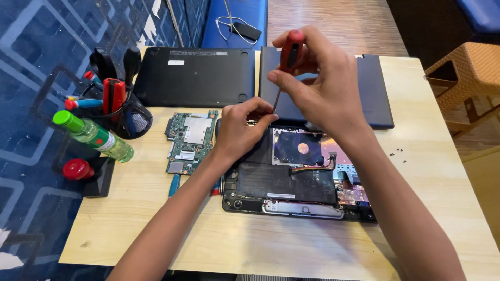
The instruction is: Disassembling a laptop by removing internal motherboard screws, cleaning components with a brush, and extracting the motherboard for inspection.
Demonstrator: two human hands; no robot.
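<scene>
Currently: our right hand (317, 78) grips a red-handled screwdriver (289, 54); our left hand (240, 127) pinches its shaft at the opened laptop (297, 171). Cover off, battery in. Loose circuit board (190, 141) at nine o'clock, removed screws (397, 153) at three.

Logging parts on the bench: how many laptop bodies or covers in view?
3. A black cover lies at the back left, a dark blue one at the back right, and the opened laptop sits under the hands. Others could be hidden beneath.
</scene>
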